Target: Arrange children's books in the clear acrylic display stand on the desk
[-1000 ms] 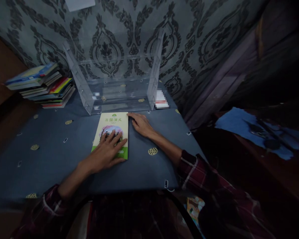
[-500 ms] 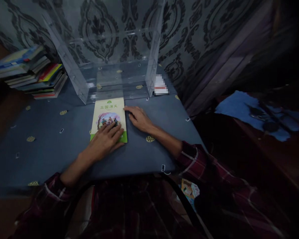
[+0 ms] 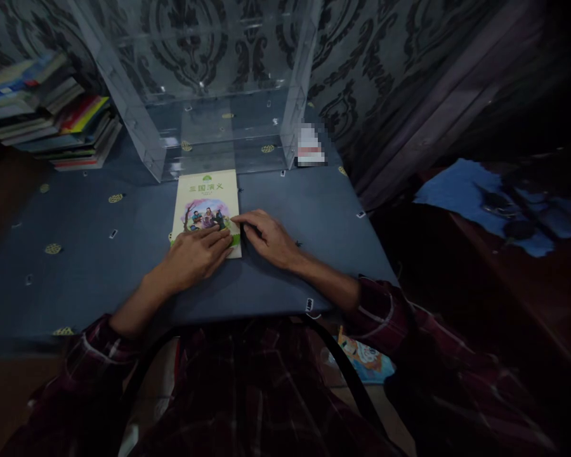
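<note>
1. Nearest to my view were the person's 2 plaid sleeves [image 3: 385, 317], dark red with pale lines. Below the table edge I saw a colourful packet-like thing [image 3: 366, 362], too dim for me to name.
2. The table [image 3: 285, 279] wore a blue-grey cloth with yellow spotted shapes.
3. The left hand [image 3: 195, 254] lay flat over the lower part of the book [image 3: 204, 206], its fingers side by side on the cover.
4. The right hand [image 3: 269, 238] was at the book's right edge, index finger stretched out to it and the others curled. I could not tell whether it pinched the edge. The 2 hands were near each other but apart.
5. The book lay closed and face up on the table in front of the person, with green title characters, a picture of figures by a pink tree, and a green band low down.
6. Just beyond its top edge stood a clear plastic rack [image 3: 136, 124]. I could not tell if they touched.
7. Left of the rack I had a leaning pile of books [image 3: 76, 139]; right of it, a pixelated white thing [image 3: 309, 149].
8. Off to the right, apart from the table, lay a blue cloth [image 3: 450, 193].
9. Farthest was the patterned wall [image 3: 190, 38].
</note>
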`<state>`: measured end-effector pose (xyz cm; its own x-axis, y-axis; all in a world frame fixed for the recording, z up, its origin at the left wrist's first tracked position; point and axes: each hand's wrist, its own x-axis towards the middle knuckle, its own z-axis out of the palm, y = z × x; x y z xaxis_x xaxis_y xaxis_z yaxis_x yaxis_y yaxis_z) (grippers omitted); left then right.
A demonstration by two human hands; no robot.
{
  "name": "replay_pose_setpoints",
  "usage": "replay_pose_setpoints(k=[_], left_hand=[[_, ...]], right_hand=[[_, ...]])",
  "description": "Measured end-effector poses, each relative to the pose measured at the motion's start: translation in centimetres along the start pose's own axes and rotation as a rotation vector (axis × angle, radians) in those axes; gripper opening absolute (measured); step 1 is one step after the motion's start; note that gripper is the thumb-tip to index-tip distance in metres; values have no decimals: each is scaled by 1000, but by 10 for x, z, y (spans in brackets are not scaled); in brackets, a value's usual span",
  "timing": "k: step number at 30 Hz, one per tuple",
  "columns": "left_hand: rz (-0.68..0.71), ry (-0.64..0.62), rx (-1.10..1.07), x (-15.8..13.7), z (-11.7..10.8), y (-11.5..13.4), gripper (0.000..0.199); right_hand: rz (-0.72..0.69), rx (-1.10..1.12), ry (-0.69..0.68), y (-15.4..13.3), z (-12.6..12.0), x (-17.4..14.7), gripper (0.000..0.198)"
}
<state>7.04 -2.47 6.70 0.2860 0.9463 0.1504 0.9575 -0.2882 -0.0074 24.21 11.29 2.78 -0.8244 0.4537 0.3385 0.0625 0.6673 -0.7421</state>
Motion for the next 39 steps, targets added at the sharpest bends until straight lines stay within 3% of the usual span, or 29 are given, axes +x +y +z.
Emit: replay_pose_setpoints(k=[7, 10, 13, 17, 23, 31, 35, 39], left_hand=[[-34, 30, -39, -6, 4, 2, 39], [-25, 67, -142, -10, 2, -3, 35], [-57, 121, -229, -14, 3, -17, 31], [-232, 161, -237, -16, 14, -47, 35], [-387, 161, -238, -3, 41, -83, 53], [-458, 236, -193, 20, 58, -105, 50], [-530, 257, -203, 20, 63, -110, 54], [-594, 300, -207, 19, 66, -108, 53]], right_hand=[[-34, -32, -53, 0, 2, 1, 33], [-89, -104, -125, 3, 2, 1, 44], [-110, -183, -192, 8, 3, 2, 61], [-125, -241, -227, 12, 5, 1, 75], [-113, -278, -254, 9, 1, 2, 70], [-24, -418, -260, 24, 2, 58, 60], [89, -500, -186, 35, 8, 88, 64], [121, -509, -108, 40, 12, 93, 63]])
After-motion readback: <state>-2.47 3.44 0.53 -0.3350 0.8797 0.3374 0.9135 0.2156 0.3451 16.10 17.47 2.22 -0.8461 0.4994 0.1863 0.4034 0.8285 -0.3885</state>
